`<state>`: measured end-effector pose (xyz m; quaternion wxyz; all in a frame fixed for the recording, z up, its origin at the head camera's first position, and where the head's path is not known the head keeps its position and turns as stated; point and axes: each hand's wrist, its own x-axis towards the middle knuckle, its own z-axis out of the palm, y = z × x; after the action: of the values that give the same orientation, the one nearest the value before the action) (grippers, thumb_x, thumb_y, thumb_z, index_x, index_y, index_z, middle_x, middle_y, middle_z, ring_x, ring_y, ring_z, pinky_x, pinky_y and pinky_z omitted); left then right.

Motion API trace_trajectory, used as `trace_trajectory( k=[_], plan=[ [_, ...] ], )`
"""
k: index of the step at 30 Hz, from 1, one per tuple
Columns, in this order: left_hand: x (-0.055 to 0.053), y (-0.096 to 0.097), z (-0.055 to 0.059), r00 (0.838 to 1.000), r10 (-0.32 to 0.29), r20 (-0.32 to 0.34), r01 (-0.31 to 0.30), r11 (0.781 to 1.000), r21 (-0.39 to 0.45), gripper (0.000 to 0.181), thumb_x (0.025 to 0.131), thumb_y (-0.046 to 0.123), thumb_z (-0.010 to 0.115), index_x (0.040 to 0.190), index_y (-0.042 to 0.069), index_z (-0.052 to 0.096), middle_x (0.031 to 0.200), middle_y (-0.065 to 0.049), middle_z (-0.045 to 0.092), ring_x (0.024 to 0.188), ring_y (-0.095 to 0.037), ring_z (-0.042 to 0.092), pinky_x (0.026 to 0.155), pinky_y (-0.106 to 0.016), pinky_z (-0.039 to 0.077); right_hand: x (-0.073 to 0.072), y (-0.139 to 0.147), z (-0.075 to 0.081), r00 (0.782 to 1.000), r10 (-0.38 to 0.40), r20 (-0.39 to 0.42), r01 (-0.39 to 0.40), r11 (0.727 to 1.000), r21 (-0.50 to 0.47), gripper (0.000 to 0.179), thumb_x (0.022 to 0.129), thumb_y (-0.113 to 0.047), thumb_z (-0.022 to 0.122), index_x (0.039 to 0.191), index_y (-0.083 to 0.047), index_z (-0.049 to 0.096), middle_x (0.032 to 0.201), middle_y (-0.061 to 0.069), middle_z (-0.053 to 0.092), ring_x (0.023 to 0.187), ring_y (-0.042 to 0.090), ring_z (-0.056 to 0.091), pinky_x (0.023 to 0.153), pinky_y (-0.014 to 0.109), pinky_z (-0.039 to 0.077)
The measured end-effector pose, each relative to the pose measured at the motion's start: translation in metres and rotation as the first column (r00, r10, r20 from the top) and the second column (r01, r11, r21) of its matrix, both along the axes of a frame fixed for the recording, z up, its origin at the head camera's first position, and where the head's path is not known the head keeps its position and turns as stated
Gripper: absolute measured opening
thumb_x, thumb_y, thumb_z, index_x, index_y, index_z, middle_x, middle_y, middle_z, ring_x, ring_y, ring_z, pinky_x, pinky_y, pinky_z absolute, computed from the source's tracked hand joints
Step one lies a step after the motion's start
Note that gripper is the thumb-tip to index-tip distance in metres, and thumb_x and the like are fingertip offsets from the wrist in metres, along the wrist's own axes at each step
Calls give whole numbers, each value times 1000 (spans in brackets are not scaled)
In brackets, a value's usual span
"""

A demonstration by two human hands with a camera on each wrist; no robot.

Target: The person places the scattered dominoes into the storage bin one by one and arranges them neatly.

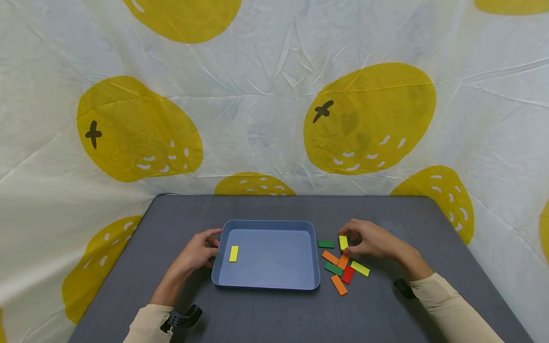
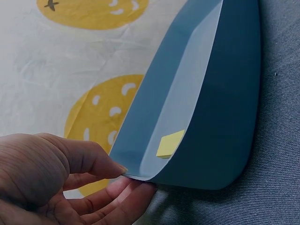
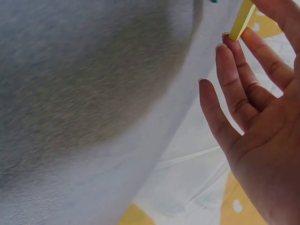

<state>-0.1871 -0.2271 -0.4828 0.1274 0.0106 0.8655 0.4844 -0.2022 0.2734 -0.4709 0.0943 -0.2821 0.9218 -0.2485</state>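
Observation:
Thumb and fingers of my left hand (image 1: pixel 197 250) pinch the left rim of a blue rectangular tray (image 1: pixel 274 259); the left wrist view shows the thumb on top at a corner and the other fingers outside the wall. One yellow block (image 1: pixel 233 254) lies flat inside the tray, toward its left side. To the right of the tray, my right hand (image 1: pixel 372 240) holds a second yellow block (image 3: pixel 241 21) between thumb and fingertips, above the loose blocks. In the right wrist view the other fingers are spread, and the thumb is partly cut off by the frame.
Right of the tray lie several loose blocks: a green block (image 1: pixel 326 244) by the rim, orange ones, another green, a red block (image 1: pixel 348 275), a yellow block (image 1: pixel 360 268), some overlapping. The dark grey table (image 1: pixel 266 314) meets a lemon-print cloth (image 1: pixel 257 133) behind.

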Motion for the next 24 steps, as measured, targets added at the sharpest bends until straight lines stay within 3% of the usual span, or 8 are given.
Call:
trace_trajectory(
  k=[13,24],
  plan=[
    [-1,-1,-3,1000,7,-4,-7,1000,-15,62,88,-7,61,149,4,49,112,-20,59,87,-26,59,58,-40,57,0,-20,14,1000,9,-22,-9,1000,9,41,85,-30,81,120,-9,71,104,-5,62,94,22,63,80,43,56],
    [1,-1,-2,1000,6,-7,-6,1000,-18,62,89,-6,61,149,4,49,111,-19,58,87,-26,59,58,-39,56,-2,-42,26,998,55,-24,-56,997,-48,40,86,-35,80,120,-17,70,108,-6,62,98,23,63,82,44,56]
  ],
)
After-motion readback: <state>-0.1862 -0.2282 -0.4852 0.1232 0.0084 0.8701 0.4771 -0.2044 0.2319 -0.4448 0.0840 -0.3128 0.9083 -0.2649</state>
